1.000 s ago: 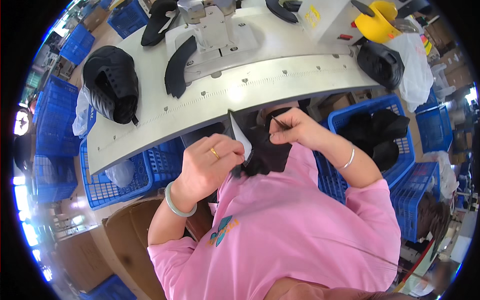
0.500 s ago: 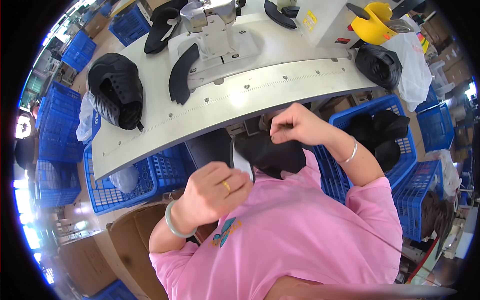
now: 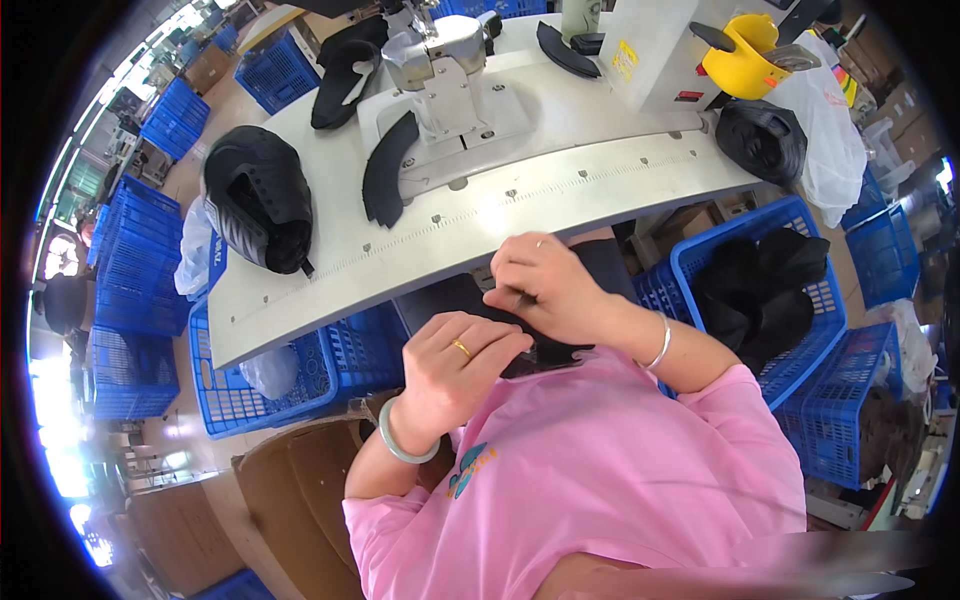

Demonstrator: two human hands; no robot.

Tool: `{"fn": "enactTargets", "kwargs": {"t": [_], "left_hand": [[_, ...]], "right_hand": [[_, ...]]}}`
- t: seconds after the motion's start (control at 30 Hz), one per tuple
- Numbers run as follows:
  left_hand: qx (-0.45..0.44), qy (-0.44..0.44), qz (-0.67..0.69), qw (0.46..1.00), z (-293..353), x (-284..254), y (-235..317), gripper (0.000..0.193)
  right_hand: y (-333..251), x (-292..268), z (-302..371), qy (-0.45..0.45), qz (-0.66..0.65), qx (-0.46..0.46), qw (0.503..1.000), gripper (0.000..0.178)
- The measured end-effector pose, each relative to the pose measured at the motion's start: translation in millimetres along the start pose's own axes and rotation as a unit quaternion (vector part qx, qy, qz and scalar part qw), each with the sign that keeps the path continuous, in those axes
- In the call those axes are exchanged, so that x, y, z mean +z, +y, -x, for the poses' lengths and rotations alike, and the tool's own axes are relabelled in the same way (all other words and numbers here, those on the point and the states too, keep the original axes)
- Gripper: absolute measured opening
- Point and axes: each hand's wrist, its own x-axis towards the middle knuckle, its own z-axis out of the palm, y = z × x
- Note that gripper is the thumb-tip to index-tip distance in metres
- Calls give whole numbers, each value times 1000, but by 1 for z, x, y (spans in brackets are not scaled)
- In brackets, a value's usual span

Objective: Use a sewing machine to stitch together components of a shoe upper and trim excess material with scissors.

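My left hand (image 3: 455,365), with a gold ring and a pale green bangle, has its fingers curled on a black fabric piece (image 3: 548,357) in front of my pink shirt. My right hand (image 3: 545,285), with a silver bangle, is closed close beside it, its fingers bent over the same piece. Both hands cover most of the piece, and the fingertips are partly hidden. Just beyond them runs the front edge of a pale sewing table (image 3: 520,205). On it stands a metal sewing machine (image 3: 450,75), with a curved black strip (image 3: 388,175) at its left.
A black shoe upper (image 3: 262,195) lies at the table's left end, another shoe upper (image 3: 760,142) at its right. A yellow container (image 3: 742,62) hangs by a white plastic bag (image 3: 825,150). A blue crate (image 3: 825,340) holds black pieces. Lower left are another crate (image 3: 215,395) and a cardboard box (image 3: 300,490).
My hands have come together over the black piece, the right moving left and down. The white strip on its edge is now out of sight. The view has shifted slightly.
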Motion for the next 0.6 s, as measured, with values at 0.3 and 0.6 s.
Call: {"fn": "enactTargets", "kwargs": {"t": [0.3,0.6], "left_hand": [[-83,-16,88,992,18,15,8,27],[-58,5,67,996,15,-1,16,26]], "right_hand": [[9,31,2,-10,-33,140,990,39],[35,15,-20,57,13,117,991,35]]}}
